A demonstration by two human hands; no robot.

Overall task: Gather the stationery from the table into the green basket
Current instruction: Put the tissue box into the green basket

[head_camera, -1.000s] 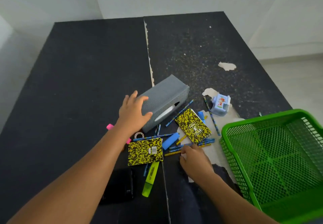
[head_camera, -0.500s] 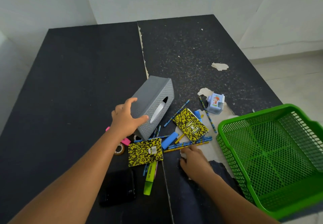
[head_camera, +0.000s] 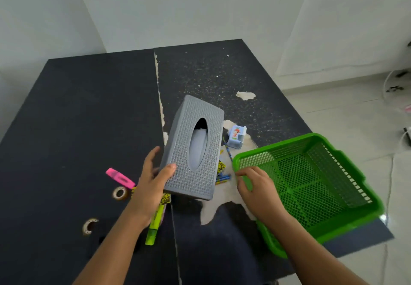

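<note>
While our left hand (head_camera: 153, 182) grips the grey tissue box (head_camera: 195, 149) lifted above the table (head_camera: 73, 116), thumb on its slotted top, our right hand (head_camera: 258, 187) curls over the near-left rim of the green basket (head_camera: 311, 184). 2 highlighters, pink (head_camera: 120, 178) and yellow-green (head_camera: 153, 224), 2 tape rolls (head_camera: 120, 193) and some pencils (head_camera: 222, 178) lie on the table outside the basket.

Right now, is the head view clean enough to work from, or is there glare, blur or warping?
Head view: soft, even light, no glare on the table; wide-angle bending at the edges; slight blur on the left hand and grey tissue box; green basket sharp.
</note>
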